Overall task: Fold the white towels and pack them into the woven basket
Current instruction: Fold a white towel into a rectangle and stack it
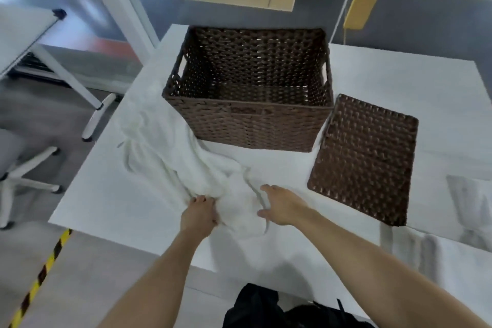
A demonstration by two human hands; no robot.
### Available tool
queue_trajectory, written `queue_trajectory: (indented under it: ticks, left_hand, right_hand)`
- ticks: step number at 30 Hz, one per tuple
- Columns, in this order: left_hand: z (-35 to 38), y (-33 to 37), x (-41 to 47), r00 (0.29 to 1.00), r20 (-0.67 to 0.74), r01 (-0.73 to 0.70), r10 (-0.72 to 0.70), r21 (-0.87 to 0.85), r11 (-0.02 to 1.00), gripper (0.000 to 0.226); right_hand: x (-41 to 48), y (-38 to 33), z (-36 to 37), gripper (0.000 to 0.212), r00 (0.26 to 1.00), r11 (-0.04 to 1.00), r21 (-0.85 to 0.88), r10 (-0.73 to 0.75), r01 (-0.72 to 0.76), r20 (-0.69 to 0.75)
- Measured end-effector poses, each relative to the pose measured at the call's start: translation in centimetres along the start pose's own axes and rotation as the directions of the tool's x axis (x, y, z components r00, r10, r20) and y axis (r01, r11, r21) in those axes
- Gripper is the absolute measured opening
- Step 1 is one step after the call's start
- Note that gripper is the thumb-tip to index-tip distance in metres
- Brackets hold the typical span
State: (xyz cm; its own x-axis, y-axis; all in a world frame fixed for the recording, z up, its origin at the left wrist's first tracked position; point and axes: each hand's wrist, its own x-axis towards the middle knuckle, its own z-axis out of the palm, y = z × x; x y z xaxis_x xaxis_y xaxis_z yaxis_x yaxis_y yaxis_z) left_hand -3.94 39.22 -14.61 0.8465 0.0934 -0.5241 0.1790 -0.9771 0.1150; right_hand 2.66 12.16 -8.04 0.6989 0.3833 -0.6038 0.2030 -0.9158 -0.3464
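White towel (186,168): one, unfolded and rumpled, lying on the white table (119,194) in a long diagonal from just left of the basket down toward the near edge. Left hand (199,213): fingers curled into the towel's near end, bunching the cloth. Right hand (282,205): fingers spread and relaxed at the towel's right margin, holding nothing; whether it touches the cloth or hovers just over it cannot be told. Woven basket (253,128): brown, rectangular, open-topped, standing past the towel; nothing shows inside it. Lid (367,157): same weave, lying flat just right of the basket. Further white cloth (471,202): loose and unfolded at the table's right edge, likely more towels. Progress, as judged: at the very start, with no towel folded and none packed; spreading, folding and loading all remain. Surroundings: office chair (16,168) at left, striped floor tape (45,271), a black bag (266,309) near the person.
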Motion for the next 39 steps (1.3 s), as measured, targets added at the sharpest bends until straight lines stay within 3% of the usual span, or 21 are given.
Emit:
queue_trajectory:
  ticks: [3, 5, 8, 10, 12, 13, 15, 19, 21, 23, 25, 28, 30, 31, 33, 36, 37, 39]
  left_hand:
    - [-0.1, 0.3, -0.7, 0.993, 0.050, -0.087, 0.105, -0.280, 0.956, 0.072]
    - [-0.4, 1.3, -1.7, 0.988, 0.006, -0.137, 0.156, -0.441, 0.887, 0.069]
    - [-0.9, 2.6, -2.8, 0.982, -0.078, -0.188, 0.171, -0.480, 0.857, 0.069]
    - [-2.0, 2.4, -2.7, 0.977, -0.097, -0.211, 0.189, -0.355, 0.911, 0.080]
    - [-3.4, 1.7, -2.3, 0.982, -0.016, -0.187, 0.188, -0.195, 0.963, 0.079]
    - [-4.1, 1.2, -1.9, 0.982, 0.054, -0.167, 0.179, -0.178, 0.970, 0.076]
    - [-5.9, 1.0, -1.4, 0.964, 0.198, -0.135, 0.179, -0.216, 0.967, 0.072]
    - [-10.1, 2.9, -0.1, 0.915, 0.316, -0.209, 0.252, -0.164, 0.964, 0.083]
    - [-11.7, 4.3, 0.5, 0.900, 0.360, -0.138, 0.248, -0.304, 0.943, 0.092]
    - [-12.2, 5.3, 1.1, 0.925, 0.322, -0.021, 0.204, -0.493, 0.870, 0.093]
    - [-11.5, 6.3, 1.5, 0.947, 0.295, 0.032, 0.128, -0.481, 0.876, 0.090]
    - [-9.1, 7.9, 2.0, 0.977, 0.205, -0.051, 0.064, -0.071, 0.996, 0.047]
    - [-7.7, 8.2, 3.4, 0.993, 0.089, -0.092, 0.082, 0.122, 0.988, 0.051]
    - [-8.0, 8.2, 4.2, 0.996, 0.041, -0.081, 0.078, 0.089, 0.993, 0.051]
    - [-10.3, 8.1, 5.3, 0.995, -0.075, -0.078, 0.067, -0.154, 0.985, 0.044]
    - [-17.3, 8.5, 5.1, 0.962, -0.271, -0.196, 0.045, -0.564, 0.802, 0.036]
    - [-19.8, 8.8, 4.6, 0.938, -0.340, -0.273, 0.071, -0.594, 0.757, 0.036]
    - [-23.8, 9.5, 3.4, 0.894, -0.422, -0.404, 0.149, -0.617, 0.675, 0.034]
  right_hand:
    - [0.4, -0.8, 0.7, 0.113, 0.994, 0.984, 0.146, 0.093, -0.101, 0.062]
    - [0.5, -0.8, 0.8, 0.112, 0.988, 0.955, 0.257, 0.127, -0.146, 0.091]
    - [0.6, -0.6, -0.2, 0.081, 0.993, 0.942, 0.314, 0.110, -0.117, 0.039]
    - [0.1, -0.2, -1.8, 0.056, 0.996, 0.939, 0.340, 0.076, -0.061, -0.034]
    - [-0.9, 0.3, -3.7, 0.022, 0.992, 0.937, 0.348, 0.028, 0.017, -0.125]
    - [-1.5, 0.7, -4.8, 0.018, 0.985, 0.939, 0.337, -0.010, 0.068, -0.172]
    - [-2.8, 1.4, -7.0, 0.035, 0.963, 0.939, 0.319, -0.038, 0.125, -0.266]
    - [-5.2, 2.5, -9.6, 0.051, 0.923, 0.885, 0.417, -0.034, 0.206, -0.384]
    - [-6.1, 2.9, -10.2, 0.060, 0.916, 0.864, 0.453, -0.023, 0.221, -0.401]
    - [-6.6, 3.7, -10.6, 0.066, 0.913, 0.857, 0.468, -0.008, 0.216, -0.407]
    - [-6.9, 4.6, -10.8, 0.059, 0.913, 0.853, 0.475, -0.004, 0.216, -0.408]
    - [-7.9, 5.3, -11.0, 0.056, 0.933, 0.866, 0.465, -0.007, 0.186, -0.360]
    - [-8.7, 5.6, -10.9, 0.055, 0.938, 0.875, 0.458, 0.015, 0.155, -0.346]
    - [-9.1, 5.9, -11.0, 0.052, 0.931, 0.886, 0.446, 0.049, 0.127, -0.363]
    - [-9.6, 6.9, -11.5, 0.039, 0.904, 0.916, 0.393, 0.102, 0.077, -0.416]
    - [-10.0, 7.8, -12.6, 0.020, 0.927, 0.959, 0.281, 0.138, -0.037, -0.349]
    - [-10.0, 7.7, -13.0, 0.036, 0.949, 0.971, 0.226, 0.145, -0.081, -0.280]
    - [-9.9, 7.3, -13.5, 0.088, 0.971, 0.971, 0.219, 0.143, -0.099, -0.194]
